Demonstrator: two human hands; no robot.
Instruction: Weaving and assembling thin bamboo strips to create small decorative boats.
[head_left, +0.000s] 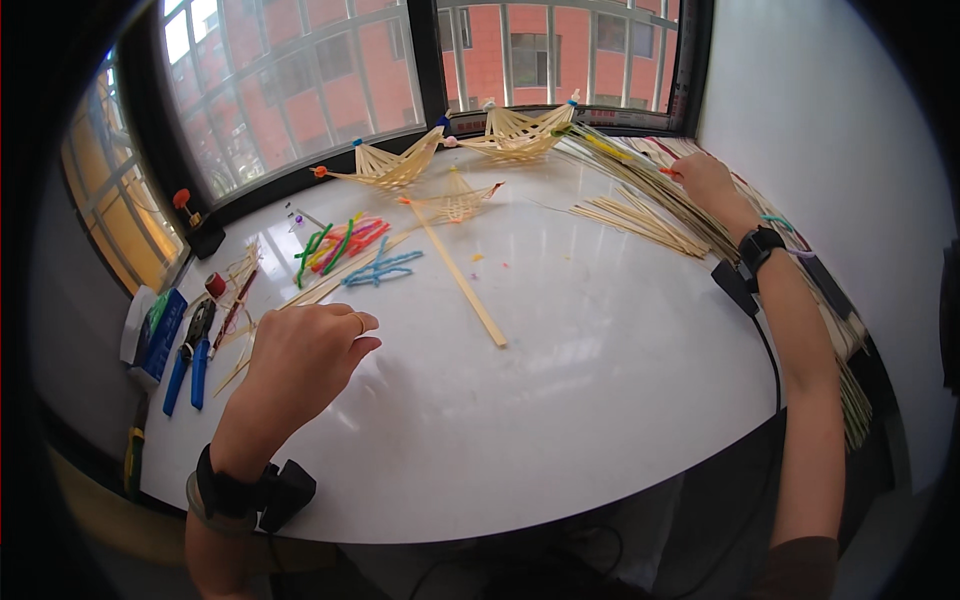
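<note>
white round table [600, 400] — bamboo strips [640, 215] | barred windows [300, 80] — brick outside

Pliers [190, 355] left on table [600, 400] — stick bundle [650, 185] right — woven frames [395, 165] behind, by window.

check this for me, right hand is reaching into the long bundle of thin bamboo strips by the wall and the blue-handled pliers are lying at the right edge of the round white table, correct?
Not quite. The head view shows the blue-handled pliers at the left edge of the round white table, not the right. The rest holds: the right hand is reaching into the long bundle of thin bamboo strips by the wall.
</note>
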